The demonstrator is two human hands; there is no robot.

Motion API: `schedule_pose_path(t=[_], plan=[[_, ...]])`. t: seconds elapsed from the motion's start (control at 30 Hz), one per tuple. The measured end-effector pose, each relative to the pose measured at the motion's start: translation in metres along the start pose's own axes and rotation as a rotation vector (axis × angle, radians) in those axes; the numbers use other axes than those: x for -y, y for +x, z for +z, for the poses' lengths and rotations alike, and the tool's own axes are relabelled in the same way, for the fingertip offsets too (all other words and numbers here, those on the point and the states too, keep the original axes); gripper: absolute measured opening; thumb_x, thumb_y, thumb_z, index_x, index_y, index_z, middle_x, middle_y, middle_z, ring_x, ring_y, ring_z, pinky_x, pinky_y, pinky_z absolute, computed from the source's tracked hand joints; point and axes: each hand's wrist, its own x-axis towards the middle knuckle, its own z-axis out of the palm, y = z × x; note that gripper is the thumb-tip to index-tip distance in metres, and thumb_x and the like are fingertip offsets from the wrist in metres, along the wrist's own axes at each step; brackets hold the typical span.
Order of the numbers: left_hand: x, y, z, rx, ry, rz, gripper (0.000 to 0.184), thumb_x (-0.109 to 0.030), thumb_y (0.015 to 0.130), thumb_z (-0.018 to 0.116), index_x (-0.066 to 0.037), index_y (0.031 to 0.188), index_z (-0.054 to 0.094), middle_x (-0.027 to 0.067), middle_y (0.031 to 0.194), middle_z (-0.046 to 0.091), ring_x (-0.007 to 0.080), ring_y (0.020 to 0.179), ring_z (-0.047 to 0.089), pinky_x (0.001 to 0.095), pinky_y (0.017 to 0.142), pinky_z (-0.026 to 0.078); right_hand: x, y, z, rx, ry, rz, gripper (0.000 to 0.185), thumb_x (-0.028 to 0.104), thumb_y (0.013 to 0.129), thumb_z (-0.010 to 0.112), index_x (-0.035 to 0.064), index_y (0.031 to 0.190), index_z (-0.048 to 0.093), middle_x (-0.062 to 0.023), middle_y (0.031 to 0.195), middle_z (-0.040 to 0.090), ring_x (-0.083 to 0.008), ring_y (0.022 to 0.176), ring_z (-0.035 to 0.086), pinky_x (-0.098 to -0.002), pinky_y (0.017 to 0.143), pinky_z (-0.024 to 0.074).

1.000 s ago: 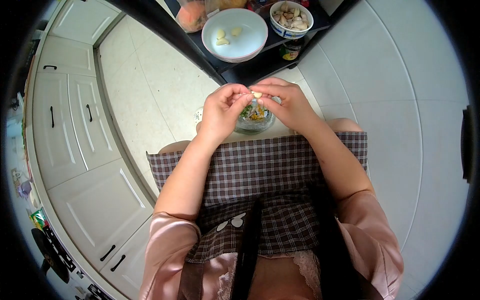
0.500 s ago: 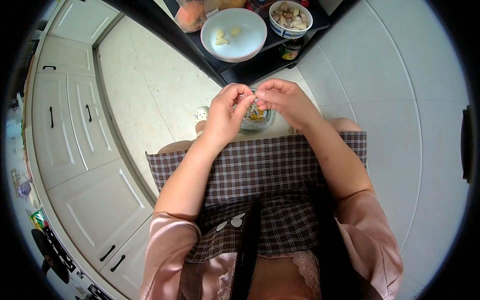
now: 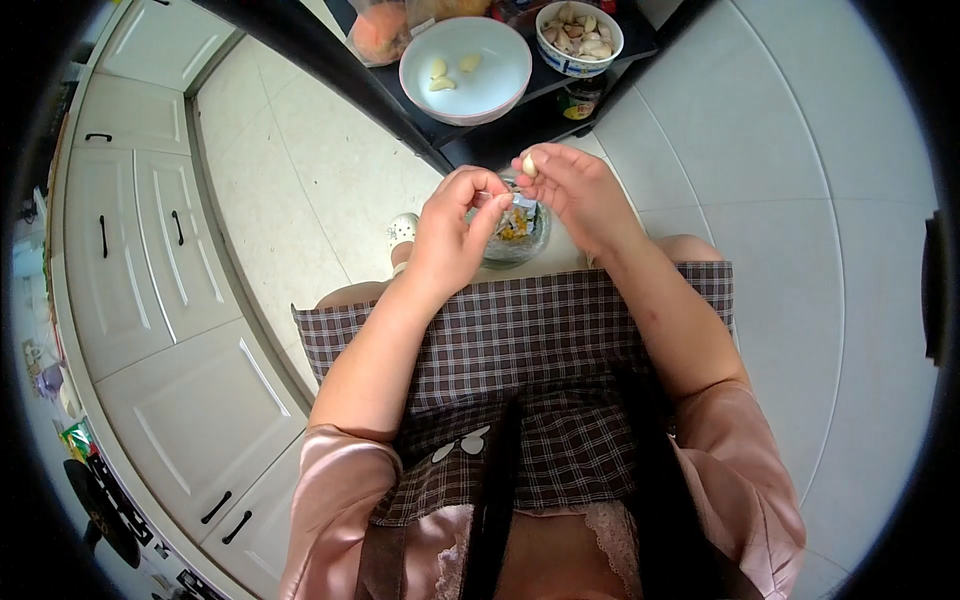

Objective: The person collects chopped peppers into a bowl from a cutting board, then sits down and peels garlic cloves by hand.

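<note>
A pale peeled garlic clove (image 3: 530, 166) is pinched between the thumb and fingers of my right hand (image 3: 578, 195). My left hand (image 3: 452, 222) is closed in a pinch just left of it, with a small whitish piece of garlic skin at the fingertips. Below both hands stands a clear-lined waste bin (image 3: 508, 250) with yellow and white scraps in it, partly covered by my hands. Beyond my hands, a white bowl (image 3: 493, 98) holds several peeled cloves. To its right, a smaller patterned bowl (image 3: 575, 66) is filled with unpeeled garlic cloves.
Both bowls stand on a dark shelf rack (image 3: 545, 97). A bag with orange produce (image 3: 378, 35) sits at its left, and a dark jar (image 3: 580, 100) is on the lower level. White cabinets (image 3: 140, 240) line the left side; a tiled wall (image 3: 760, 250) is at right.
My right hand has moved up and away from my left, carrying the peeled clove, which is now plainly visible. My left hand has stayed nearly in place over the bin.
</note>
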Motion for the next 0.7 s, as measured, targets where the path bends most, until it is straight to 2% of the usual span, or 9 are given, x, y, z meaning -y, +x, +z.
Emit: schedule_pose_path(t=[0.07,0.13,0.17,0.23,0.37,0.47,0.57,0.7], plan=[[0.0,0.0,0.002,-0.003,-0.025,0.032,0.009,-0.006,0.087,0.054,0.001,0.092,0.051,0.0063,0.091,0.057,0.0105,0.078,0.056,0.0228,0.071,0.046,0.003,0.0,0.0,-0.046,0.015,-0.024,0.022,0.016,0.088,0.053,-0.0027,0.101,0.056,-0.0094,0.094,0.06,-0.0134,0.081,0.057,-0.0255,0.072,0.0473],[-0.005,0.001,0.006,-0.107,-0.401,-0.135,0.009,-0.005,0.088,0.054,0.001,0.093,0.05,0.008,0.093,0.058,0.0115,0.078,0.057,0.0237,0.071,0.047,0.007,-0.001,0.001,-0.007,-0.029,0.009,0.024,0.017,0.089,0.052,-0.0025,0.102,0.055,-0.0094,0.096,0.06,-0.0134,0.081,0.058,-0.0252,0.072,0.0473],[-0.005,0.001,0.004,-0.11,-0.399,-0.135,0.009,-0.005,0.088,0.054,0.001,0.093,0.05,0.008,0.093,0.058,0.0115,0.078,0.057,0.0237,0.071,0.047,0.006,-0.001,0.002,-0.004,-0.028,0.009,0.024,0.017,0.089,0.052,-0.0025,0.102,0.055,-0.0094,0.096,0.06,-0.0134,0.081,0.058,-0.0252,0.072,0.0473],[-0.005,0.003,0.001,-0.076,-0.506,-0.261,0.011,-0.004,0.087,0.054,0.001,0.097,0.051,0.0084,0.092,0.059,0.0113,0.079,0.057,0.0236,0.072,0.048,0.003,-0.003,0.002,0.048,-0.065,0.032,0.024,0.017,0.089,0.051,-0.0022,0.103,0.055,-0.009,0.096,0.06,-0.013,0.081,0.058,-0.0242,0.071,0.0472],[-0.004,0.004,0.0,-0.088,-0.554,-0.256,0.015,-0.002,0.085,0.056,0.003,0.1,0.054,0.0085,0.09,0.061,0.0108,0.079,0.058,0.0232,0.073,0.048,-0.001,-0.002,0.001,0.096,-0.061,0.049,0.023,0.016,0.089,0.051,-0.0021,0.103,0.056,-0.0086,0.095,0.06,-0.0123,0.08,0.057,-0.0232,0.07,0.0471],[0.003,0.002,0.002,-0.102,-0.444,-0.251,0.017,-0.002,0.084,0.058,0.005,0.099,0.057,0.0094,0.089,0.062,0.0107,0.078,0.059,0.0223,0.073,0.049,-0.006,-0.001,0.001,0.13,-0.093,0.022,0.023,0.015,0.089,0.051,-0.0021,0.104,0.056,-0.0076,0.093,0.06,-0.0114,0.079,0.057,-0.0225,0.07,0.047],[-0.005,0.002,0.005,-0.125,-0.501,-0.31,0.015,-0.002,0.083,0.06,0.006,0.096,0.06,0.0098,0.088,0.063,0.0113,0.077,0.06,0.0215,0.071,0.049,-0.009,-0.002,0.002,0.139,-0.153,-0.001,0.022,0.014,0.089,0.052,-0.0017,0.103,0.057,-0.007,0.091,0.061,-0.0106,0.079,0.057,-0.0223,0.071,0.0472],[0.008,0.001,0.004,-0.132,-0.357,-0.311,0.015,-0.002,0.081,0.062,0.006,0.094,0.06,0.0092,0.087,0.063,0.0113,0.077,0.06,0.0213,0.071,0.049,-0.011,-0.004,0.004,0.132,-0.263,-0.063,0.021,0.014,0.088,0.053,-0.0018,0.102,0.058,-0.0069,0.088,0.062,-0.0101,0.076,0.057,-0.0224,0.071,0.0477]])
